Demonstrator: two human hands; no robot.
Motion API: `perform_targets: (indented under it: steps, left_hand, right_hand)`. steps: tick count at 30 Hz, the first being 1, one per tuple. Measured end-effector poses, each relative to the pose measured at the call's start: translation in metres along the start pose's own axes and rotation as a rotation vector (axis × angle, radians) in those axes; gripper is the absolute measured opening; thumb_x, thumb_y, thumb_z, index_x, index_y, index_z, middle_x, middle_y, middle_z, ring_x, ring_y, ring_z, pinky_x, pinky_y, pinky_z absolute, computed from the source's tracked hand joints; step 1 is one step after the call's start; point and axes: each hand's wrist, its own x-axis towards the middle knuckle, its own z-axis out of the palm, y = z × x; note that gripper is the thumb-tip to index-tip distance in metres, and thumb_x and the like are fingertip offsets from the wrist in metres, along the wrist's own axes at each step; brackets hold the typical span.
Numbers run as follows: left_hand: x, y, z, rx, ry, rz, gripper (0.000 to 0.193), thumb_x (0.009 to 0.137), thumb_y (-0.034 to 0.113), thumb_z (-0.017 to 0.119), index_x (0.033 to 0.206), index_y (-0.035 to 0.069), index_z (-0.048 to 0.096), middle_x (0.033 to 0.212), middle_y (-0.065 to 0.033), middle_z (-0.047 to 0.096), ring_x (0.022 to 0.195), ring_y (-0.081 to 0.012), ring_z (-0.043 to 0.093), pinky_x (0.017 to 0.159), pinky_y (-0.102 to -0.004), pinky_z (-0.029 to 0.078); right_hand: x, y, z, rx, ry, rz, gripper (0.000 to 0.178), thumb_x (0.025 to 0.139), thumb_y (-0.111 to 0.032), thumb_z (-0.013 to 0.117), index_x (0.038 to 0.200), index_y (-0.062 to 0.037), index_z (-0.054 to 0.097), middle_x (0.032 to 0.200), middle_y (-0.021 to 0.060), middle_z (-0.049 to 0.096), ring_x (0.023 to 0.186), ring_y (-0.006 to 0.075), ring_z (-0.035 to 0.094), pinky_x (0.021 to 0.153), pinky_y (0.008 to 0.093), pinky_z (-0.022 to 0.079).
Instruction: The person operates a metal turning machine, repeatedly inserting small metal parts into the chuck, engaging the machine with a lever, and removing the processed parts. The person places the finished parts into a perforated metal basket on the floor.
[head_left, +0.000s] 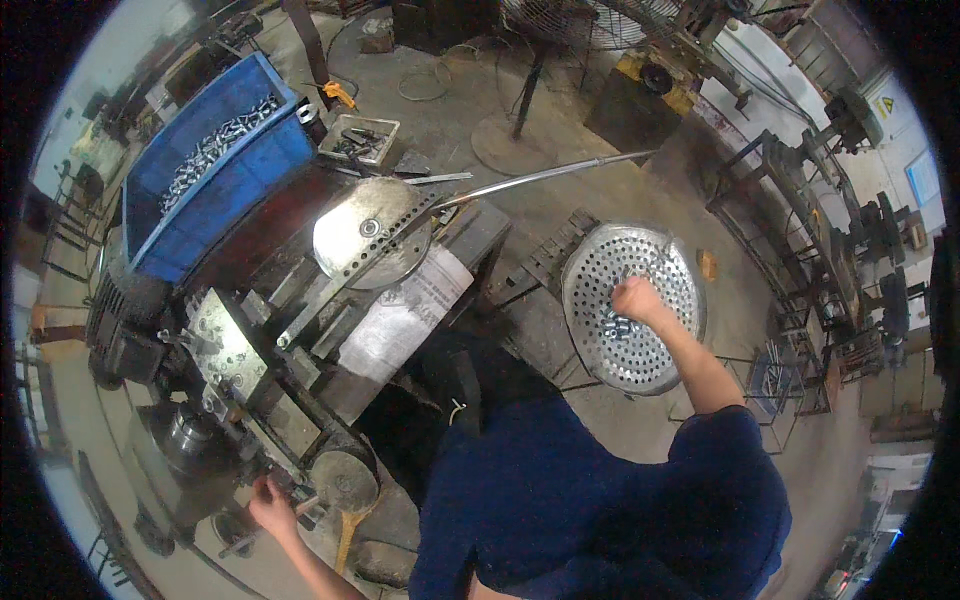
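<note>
My right hand [636, 298] reaches out over a round perforated metal tray [655, 262] that holds a few small metal parts [615, 327]; the fingers are curled shut, and I cannot tell if they hold a part. My left hand [270, 505] is down at the lower left, gripping a handle or lever on the dark metal machine [225, 350]. A shiny round metal disc [370, 232] with holes along its rim sits on the machine top, and a long metal rod [540, 177] runs from it to the right.
A blue crate [205, 180] full of small metal parts stands at the back left, with a small tray of parts [358, 138] beside it. A white bucket [410, 310] sits against the machine. A standing fan [575, 25] is behind, and metal racks [800, 230] stand at the right.
</note>
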Motion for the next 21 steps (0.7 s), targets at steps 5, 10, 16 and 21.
perform_targets:
  steps: [5, 10, 16, 21]
  left_hand:
    - [-0.007, -0.009, 0.001, 0.144, 0.228, 0.236, 0.025, 0.085, 0.021, 0.057, 0.091, -0.004, 0.06, 0.066, -0.0087, 0.06, 0.057, -0.0139, 0.055, 0.055, -0.0286, 0.044]
    - [-0.014, 0.027, -0.001, 0.121, 0.23, 0.061, 0.025, 0.085, 0.02, 0.056, 0.09, -0.004, 0.06, 0.065, -0.0084, 0.059, 0.056, -0.0139, 0.056, 0.055, -0.0288, 0.043]
    - [-0.01, 0.014, -0.007, -0.169, 0.023, 0.008, 0.019, 0.084, 0.013, 0.058, 0.09, -0.005, 0.06, 0.068, -0.0055, 0.059, 0.062, -0.0126, 0.057, 0.057, -0.0266, 0.044]
    - [-0.038, 0.117, -0.047, -0.515, -0.001, -0.025, 0.018, 0.084, 0.012, 0.057, 0.089, -0.006, 0.06, 0.069, -0.0059, 0.059, 0.063, -0.0121, 0.057, 0.059, -0.0255, 0.045]
  right_hand:
    - [-0.005, -0.035, 0.018, -0.064, 0.047, 0.159, 0.031, 0.067, -0.029, 0.059, 0.081, -0.0027, 0.065, 0.084, 0.0174, 0.064, 0.081, 0.0309, 0.063, 0.074, 0.0381, 0.051]
    - [-0.006, -0.047, 0.025, -0.049, -0.044, 0.057, 0.031, 0.064, -0.028, 0.06, 0.08, -0.002, 0.065, 0.088, 0.0197, 0.063, 0.085, 0.0318, 0.062, 0.077, 0.0377, 0.05]
    - [0.008, -0.042, 0.012, 0.03, 0.022, 0.049, 0.027, 0.06, -0.025, 0.061, 0.078, -0.0053, 0.067, 0.085, 0.0203, 0.063, 0.085, 0.0322, 0.062, 0.078, 0.0374, 0.049]
    - [-0.006, -0.155, -0.075, 0.666, -0.005, -0.604, 0.031, 0.059, -0.017, 0.06, 0.087, -0.0086, 0.069, 0.087, 0.0157, 0.063, 0.08, 0.0286, 0.062, 0.073, 0.0349, 0.049]
